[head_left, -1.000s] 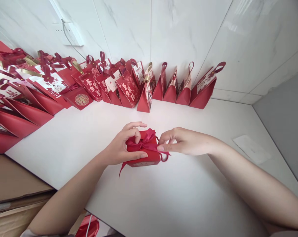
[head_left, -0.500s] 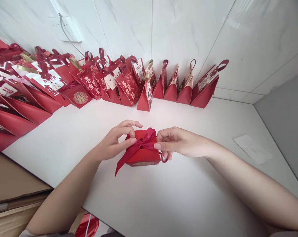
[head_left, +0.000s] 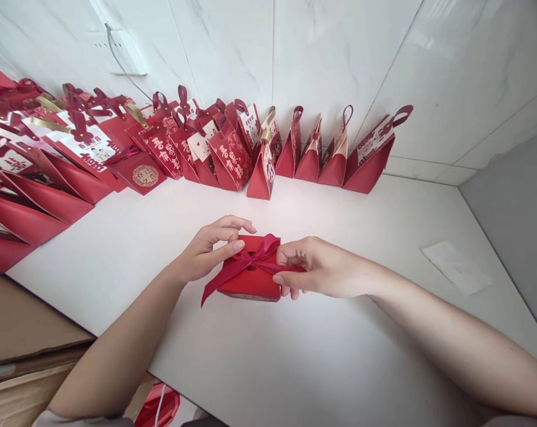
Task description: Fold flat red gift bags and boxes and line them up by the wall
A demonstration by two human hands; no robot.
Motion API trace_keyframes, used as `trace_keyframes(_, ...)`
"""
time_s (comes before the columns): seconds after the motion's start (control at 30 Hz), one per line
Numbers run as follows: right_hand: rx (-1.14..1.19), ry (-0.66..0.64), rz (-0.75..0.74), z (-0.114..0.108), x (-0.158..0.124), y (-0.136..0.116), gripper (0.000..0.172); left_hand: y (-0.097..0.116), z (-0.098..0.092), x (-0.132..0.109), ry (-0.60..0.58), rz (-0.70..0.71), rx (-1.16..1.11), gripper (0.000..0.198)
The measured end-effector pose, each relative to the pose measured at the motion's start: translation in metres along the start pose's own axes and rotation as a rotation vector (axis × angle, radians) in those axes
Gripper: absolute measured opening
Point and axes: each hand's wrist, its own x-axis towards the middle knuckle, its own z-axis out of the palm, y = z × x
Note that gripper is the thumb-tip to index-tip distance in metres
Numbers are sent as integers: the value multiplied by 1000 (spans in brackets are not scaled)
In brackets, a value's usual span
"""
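Observation:
A small red gift box sits on the white table, tied on top with a dark-red satin ribbon. The ribbon forms a bow, and one long tail hangs over the box's left front. My left hand is at the box's upper left, thumb and bent fingers closed at the left loop of the bow, index finger stretched out above. My right hand is closed at the right side, the ribbon's right tail between thumb and curled forefinger. Its lower fingers rest against the box's side, partly hidden.
Many red gift boxes with ribbon handles line the wall and crowd the left side. A white paper lies on the table at right. Cardboard stands lower left. A socket with a cable is on the wall.
The box has turned slightly and shifted a little left. My right hand has moved slightly left and down, covering the red cord that showed at the box's right side. My left hand has barely moved.

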Motion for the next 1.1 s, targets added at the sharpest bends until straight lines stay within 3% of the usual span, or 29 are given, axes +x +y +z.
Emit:
trace_keyframes(0.33, -147, 10, -65, -1, 1, -2, 10, 1, 1, 1, 6, 15, 76, 33)
trace_keyframes(0.5, -85, -1, -12, -2, 1, 0, 6, -2, -1, 1, 3, -25, -32, 37)
trace_keyframes(0.7, 37, 29, 87, 5, -1, -3, 31, -3, -4, 1, -27, -77, -141, 39)
trace_keyframes(0.77, -87, 120, 24, 10, -2, -3, 30, -1, -2, 0, -31, -86, -154, 39)
trace_keyframes(0.9, -699, 444, -216, 24, -4, -1, 29, 1, 6, 1, 27, -102, -190, 41)
trace_keyframes(1.03, -1114, 485, -398, 34, -6, 3, 12, 1, 16, 3, 162, -94, -182, 44)
trace_keyframes(1.1, -1214, 478, -457, 36, -6, 3, 23, 1, 19, 3, 197, -83, -165, 46)
